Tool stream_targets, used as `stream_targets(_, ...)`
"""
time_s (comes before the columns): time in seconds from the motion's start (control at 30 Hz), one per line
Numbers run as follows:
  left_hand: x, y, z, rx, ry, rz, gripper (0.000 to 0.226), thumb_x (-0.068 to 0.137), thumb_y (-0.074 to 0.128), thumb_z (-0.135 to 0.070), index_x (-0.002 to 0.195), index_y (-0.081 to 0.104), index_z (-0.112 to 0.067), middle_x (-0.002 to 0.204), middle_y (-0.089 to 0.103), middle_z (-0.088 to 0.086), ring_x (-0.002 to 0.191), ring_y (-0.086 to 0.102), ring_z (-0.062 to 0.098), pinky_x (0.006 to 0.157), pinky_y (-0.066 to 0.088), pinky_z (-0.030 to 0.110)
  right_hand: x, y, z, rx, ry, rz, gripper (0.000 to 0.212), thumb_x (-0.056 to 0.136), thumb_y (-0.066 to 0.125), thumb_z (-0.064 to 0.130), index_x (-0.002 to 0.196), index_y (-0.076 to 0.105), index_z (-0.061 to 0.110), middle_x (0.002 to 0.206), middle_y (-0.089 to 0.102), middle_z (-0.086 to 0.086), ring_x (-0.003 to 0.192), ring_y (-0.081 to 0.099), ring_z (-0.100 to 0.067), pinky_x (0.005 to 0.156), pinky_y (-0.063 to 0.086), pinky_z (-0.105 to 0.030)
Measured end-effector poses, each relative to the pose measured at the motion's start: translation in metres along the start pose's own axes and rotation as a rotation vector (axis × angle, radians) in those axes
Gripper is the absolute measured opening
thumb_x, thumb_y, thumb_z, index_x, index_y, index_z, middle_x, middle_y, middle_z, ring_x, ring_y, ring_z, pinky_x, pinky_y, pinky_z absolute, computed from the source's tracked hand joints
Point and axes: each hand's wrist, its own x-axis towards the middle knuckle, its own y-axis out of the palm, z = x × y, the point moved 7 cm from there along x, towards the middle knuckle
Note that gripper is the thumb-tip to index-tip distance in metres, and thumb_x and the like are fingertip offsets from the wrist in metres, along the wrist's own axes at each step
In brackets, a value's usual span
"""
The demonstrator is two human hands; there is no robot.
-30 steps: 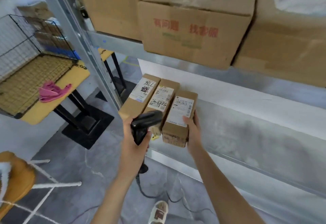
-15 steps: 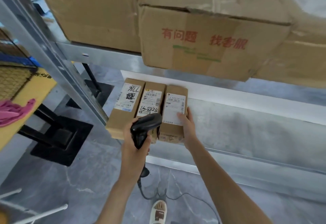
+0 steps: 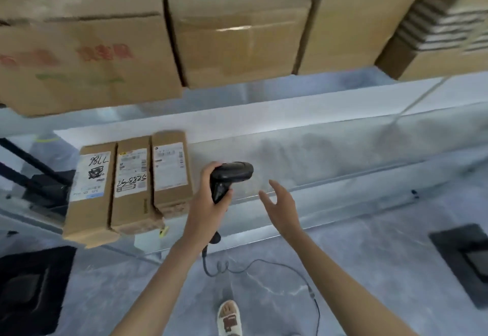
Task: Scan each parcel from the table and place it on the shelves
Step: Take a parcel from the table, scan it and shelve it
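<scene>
Three parcels (image 3: 132, 185) shelved; left hand (image 3: 208, 203) w/ scanner (image 3: 229, 174), seemingly.

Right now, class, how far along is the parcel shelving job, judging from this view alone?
Done: three parcels lie side by side on the shelf. In hand: the left hand grips the scanner; the right hand is open, holding nothing. Left: unknown, since the table is out of view.
</scene>
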Motion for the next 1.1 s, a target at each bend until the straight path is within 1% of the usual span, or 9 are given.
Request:
stream_targets(0.03,0.005,0.018,-0.011,0.012,0.029,0.043,0.057,0.098,0.066,-0.013,0.132,0.038,-0.048,0.113,0.061,-0.021,0.071,0.065,0.011,0.064,0.059,0.037,-0.003,-0.020,-0.011,-0.040,0.000,-0.042,0.053,0.101,0.060,0.032,0.147,0.048,0.009,0.150,0.051,-0.006,0.140,0.043,-0.024,0.116,0.029,-0.034)
stream_targets(0.13,0.018,0.076,-0.053,0.046,0.104,0.171,0.060,0.096,0.065,-0.012,0.125,0.037,-0.057,0.102,0.066,-0.015,0.065,0.065,0.013,0.063,0.059,0.042,-0.013,-0.085,-0.041,-0.146,0.008,-0.182,0.052,0.100,0.061,0.033,0.142,0.052,0.005,0.144,0.056,-0.010,0.135,0.048,-0.029,0.115,0.032,-0.042)
stream_targets(0.23,0.022,0.140,-0.101,0.059,0.174,0.288,0.063,0.096,0.064,-0.013,0.117,0.037,-0.066,0.090,0.066,-0.019,0.064,0.064,0.020,0.068,0.057,0.048,-0.028,-0.154,-0.072,-0.244,0.036,-0.296,0.054,0.102,0.057,0.037,0.145,0.049,0.005,0.152,0.048,-0.013,0.142,0.041,-0.029,0.115,0.026,-0.037)
stream_targets(0.33,0.016,0.208,-0.148,0.049,0.255,0.400,0.059,0.095,0.064,-0.014,0.122,0.039,-0.060,0.088,0.065,-0.022,0.065,0.064,0.019,0.070,0.057,0.046,-0.052,-0.226,-0.108,-0.280,0.073,-0.414,0.057,0.103,0.053,0.040,0.150,0.043,0.007,0.158,0.041,-0.012,0.146,0.035,-0.029,0.118,0.019,-0.038)
stream_targets(0.47,-0.010,0.296,-0.195,-0.008,0.345,0.481,0.057,0.095,0.065,-0.014,0.127,0.040,-0.053,0.093,0.065,-0.021,0.064,0.063,0.016,0.068,0.058,0.048,-0.095,-0.317,-0.158,-0.387,0.182,-0.539,0.061,0.104,0.046,0.044,0.154,0.034,0.012,0.162,0.032,-0.008,0.150,0.027,-0.025,0.122,0.016,-0.046)
stream_targets(0.67,-0.079,0.407,-0.225,-0.066,0.413,0.618,0.060,0.096,0.066,-0.016,0.122,0.038,-0.062,0.099,0.064,-0.020,0.065,0.064,0.015,0.061,0.059,0.046,-0.178,-0.413,-0.230,-0.441,0.337,-0.654,0.069,0.106,0.043,0.045,0.161,0.017,0.014,0.169,0.014,-0.005,0.156,0.009,-0.025,0.125,0.004,-0.049)
stream_targets(0.83,-0.118,0.474,-0.267,-0.096,0.501,0.724,0.055,0.097,0.066,-0.015,0.130,0.038,-0.049,0.117,0.065,0.001,0.082,0.062,0.020,0.076,0.057,0.034,-0.233,-0.464,-0.270,-0.404,0.423,-0.756,0.069,0.106,0.043,0.044,0.162,0.013,0.015,0.170,0.009,-0.004,0.157,0.005,-0.026,0.126,0.003,-0.048)
stream_targets(0.97,-0.136,0.523,-0.310,-0.118,0.579,0.795,0.054,0.097,0.066,-0.013,0.134,0.038,-0.041,0.123,0.063,0.000,0.089,0.066,0.028,0.084,0.057,0.039,-0.260,-0.504,-0.292,-0.397,0.461,-0.848,0.068,0.106,0.043,0.043,0.161,0.016,0.015,0.169,0.012,-0.005,0.156,0.005,-0.027,0.126,0.005,-0.049)
stream_targets(1.1,-0.149,0.572,-0.342,-0.152,0.636,0.862,0.054,0.097,0.066,-0.014,0.134,0.037,-0.043,0.125,0.063,0.005,0.097,0.067,0.034,0.082,0.056,0.036,-0.276,-0.546,-0.308,-0.415,0.493,-0.955,0.067,0.106,0.044,0.042,0.161,0.017,0.016,0.169,0.013,-0.006,0.156,0.005,-0.029,0.126,0.004,-0.047)
